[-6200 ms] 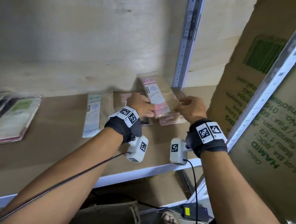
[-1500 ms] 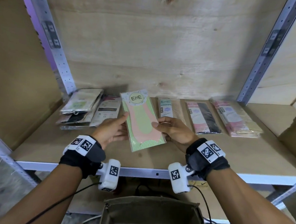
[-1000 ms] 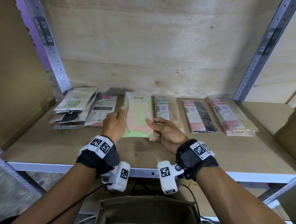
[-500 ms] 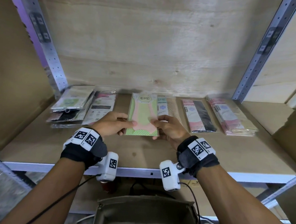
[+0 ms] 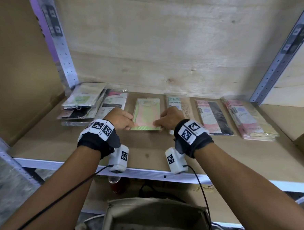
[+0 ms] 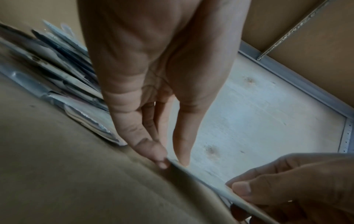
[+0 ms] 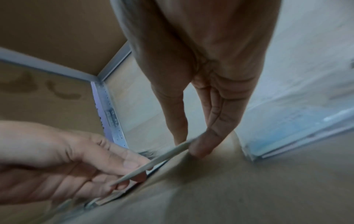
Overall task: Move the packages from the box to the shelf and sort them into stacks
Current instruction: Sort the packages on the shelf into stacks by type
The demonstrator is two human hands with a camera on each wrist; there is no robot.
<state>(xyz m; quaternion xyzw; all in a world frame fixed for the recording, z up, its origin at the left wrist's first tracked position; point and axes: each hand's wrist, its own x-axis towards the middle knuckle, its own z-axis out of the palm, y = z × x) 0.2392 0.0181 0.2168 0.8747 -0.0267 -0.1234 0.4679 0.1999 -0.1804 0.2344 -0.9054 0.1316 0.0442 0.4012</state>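
A flat green-and-pink package [image 5: 146,115] sits low over the brown shelf board [image 5: 145,150], between two other piles. My left hand [image 5: 123,119] pinches its near left corner, thumb on top and fingers beneath [image 6: 151,150]. My right hand [image 5: 166,118] pinches the near right corner the same way [image 7: 201,145]. In both wrist views the package [image 6: 201,177] [image 7: 162,157] shows edge-on, its near edge lifted slightly off the board. The open box [image 5: 155,220] stands below the shelf in front of me; its visible inside looks bare.
Left of the package lie a messy pile [image 5: 80,103] and a pink-topped pack [image 5: 113,101]. To the right are an ENE stocking pack [image 5: 177,104], a pink-and-black pack [image 5: 212,116] and a pink stack [image 5: 249,119]. Metal uprights [image 5: 59,38] [image 5: 283,51] flank the bay.
Both hands carried the green-and-pink package deeper onto the shelf and squared it up in the gap between piles; it now lies nearly flat, still pinched at its near corners.
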